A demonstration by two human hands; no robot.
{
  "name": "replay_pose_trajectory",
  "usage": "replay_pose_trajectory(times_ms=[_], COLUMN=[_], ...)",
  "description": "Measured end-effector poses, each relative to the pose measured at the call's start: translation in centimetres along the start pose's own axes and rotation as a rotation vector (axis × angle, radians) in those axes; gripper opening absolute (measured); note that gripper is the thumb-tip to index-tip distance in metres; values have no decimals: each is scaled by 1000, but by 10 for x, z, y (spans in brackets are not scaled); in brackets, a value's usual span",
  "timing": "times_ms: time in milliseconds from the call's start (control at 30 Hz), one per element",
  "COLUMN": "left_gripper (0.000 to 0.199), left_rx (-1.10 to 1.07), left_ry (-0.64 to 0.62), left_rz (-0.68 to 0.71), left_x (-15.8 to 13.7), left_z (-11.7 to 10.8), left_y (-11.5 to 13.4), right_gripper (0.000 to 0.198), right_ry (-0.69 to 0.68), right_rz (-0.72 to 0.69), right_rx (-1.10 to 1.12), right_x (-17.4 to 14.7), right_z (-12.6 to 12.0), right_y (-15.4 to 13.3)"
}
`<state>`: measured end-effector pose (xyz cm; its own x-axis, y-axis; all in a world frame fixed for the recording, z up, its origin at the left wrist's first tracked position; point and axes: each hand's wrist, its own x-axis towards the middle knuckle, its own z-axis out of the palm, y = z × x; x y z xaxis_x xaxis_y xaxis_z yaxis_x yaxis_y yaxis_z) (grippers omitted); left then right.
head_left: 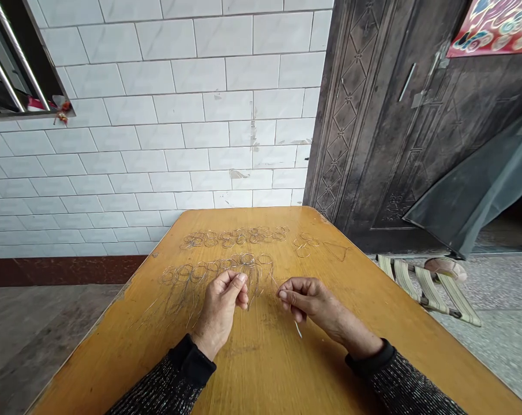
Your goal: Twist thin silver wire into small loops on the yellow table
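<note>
Fingers (239, 281) on the left hand (221, 305) are pressing together, right hand (304, 297) is pinching a white strip (298, 329), so going gentle is probably sparing the wire loops (247, 260) just beyond.

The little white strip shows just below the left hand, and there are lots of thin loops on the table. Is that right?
Not quite: the head view shows the little white strip just below the right hand, not the left hand. There are indeed lots of thin loops on the table.
</note>
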<state>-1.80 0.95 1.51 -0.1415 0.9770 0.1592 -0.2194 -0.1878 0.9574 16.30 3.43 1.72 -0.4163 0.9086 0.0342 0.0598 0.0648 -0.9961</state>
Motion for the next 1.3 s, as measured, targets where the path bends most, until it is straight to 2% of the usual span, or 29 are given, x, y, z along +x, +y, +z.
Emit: replay_pose_trajectory(times_ms=[100,200,367,467,733,900,1033,1167,1300], left_gripper=[27,34,23,19,21,20,14,17,17], left_rx=[-52,-78,29,81,123,116,136,157,153], left_ry=[59,101,-10,-63,-53,-92,-123,-163,-180], left_rz=[-20,-52,-65,-30,-8,-27,-30,-44,-75], left_x=[0,-1,-10,-14,-12,-14,-18,-17,-16], left_z=[0,2,9,11,9,9,12,13,12], left_y=[0,-1,-3,-2,-4,-1,2,0,-4], right_gripper=[33,32,28,25,13,21,21,22,23], right_ry=[125,194,317,337,308,328,423,543,549], right_rz=[-36,-25,98,145,141,115,94,110,155], right_rx=[7,14,46,9,-147,-384,-673,-967,-1180], right_x=[5,13,30,41,53,51,51,60,71], right_z=[-3,-6,-5,-4,0,-5,-27,-50,-61], right_y=[7,15,22,25,29,29,22,17,19])
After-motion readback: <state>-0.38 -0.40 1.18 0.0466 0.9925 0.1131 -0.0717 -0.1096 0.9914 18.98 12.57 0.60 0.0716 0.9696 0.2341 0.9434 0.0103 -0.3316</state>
